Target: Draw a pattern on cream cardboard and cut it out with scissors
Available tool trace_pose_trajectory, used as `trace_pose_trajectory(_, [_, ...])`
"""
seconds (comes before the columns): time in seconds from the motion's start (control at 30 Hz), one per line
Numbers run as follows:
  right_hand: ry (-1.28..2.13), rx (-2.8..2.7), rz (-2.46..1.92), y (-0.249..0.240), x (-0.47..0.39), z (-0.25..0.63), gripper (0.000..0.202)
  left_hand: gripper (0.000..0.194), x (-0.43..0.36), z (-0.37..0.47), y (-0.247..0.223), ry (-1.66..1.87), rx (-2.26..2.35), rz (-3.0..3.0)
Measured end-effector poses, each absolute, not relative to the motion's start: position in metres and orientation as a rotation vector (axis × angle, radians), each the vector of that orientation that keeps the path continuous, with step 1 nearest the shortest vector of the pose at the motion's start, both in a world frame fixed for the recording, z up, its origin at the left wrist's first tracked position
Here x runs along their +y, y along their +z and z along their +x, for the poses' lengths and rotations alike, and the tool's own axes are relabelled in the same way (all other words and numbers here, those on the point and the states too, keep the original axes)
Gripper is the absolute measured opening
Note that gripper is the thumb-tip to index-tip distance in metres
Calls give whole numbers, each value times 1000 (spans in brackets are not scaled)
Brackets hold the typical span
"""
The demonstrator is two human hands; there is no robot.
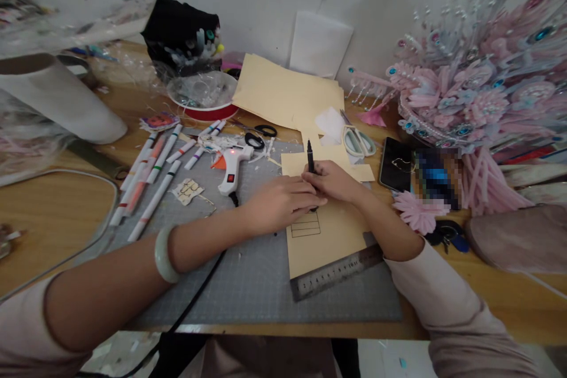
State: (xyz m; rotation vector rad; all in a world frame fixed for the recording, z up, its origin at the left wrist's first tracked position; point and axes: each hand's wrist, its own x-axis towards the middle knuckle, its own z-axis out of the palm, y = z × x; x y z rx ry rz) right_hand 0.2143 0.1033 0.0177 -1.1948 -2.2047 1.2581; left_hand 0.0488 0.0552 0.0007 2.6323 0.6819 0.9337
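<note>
My right hand (pixel 335 181) grips an upright black pen (pixel 310 156), its cap end pointing up and its tip low near the paper. Reaching in from the left, my left hand (pixel 281 204) lies with fingers stretched out over the sheet of tan card (pixel 328 254), against the right hand's fingers. Below the hands, a small box with ruled lines (pixel 305 226) is drawn on the card. A steel ruler (pixel 334 271) rests along the card's lower edge. The pen tip is mostly hidden behind my fingers.
A white hot glue gun (pixel 233 168), several markers (pixel 155 201) and black-handled scissors (pixel 254 140) lie left on the grey cutting mat (pixel 248 289). Behind are more tan sheets (pixel 283 91) and pale-handled scissors (pixel 358 143). Rightward sit a phone (pixel 396 164) and pink beaded headpieces (pixel 478 82).
</note>
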Motion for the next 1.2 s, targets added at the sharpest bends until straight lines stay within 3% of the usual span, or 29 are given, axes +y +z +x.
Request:
trace_pose_trajectory(0.3, [1405, -1784, -1329, 14, 99, 221, 23, 18, 58, 34, 12, 999, 809, 2540])
trace_pose_trajectory(1.2, [1419, -1544, -1371, 10, 95, 215, 20, 17, 59, 16, 15, 809, 696, 2474])
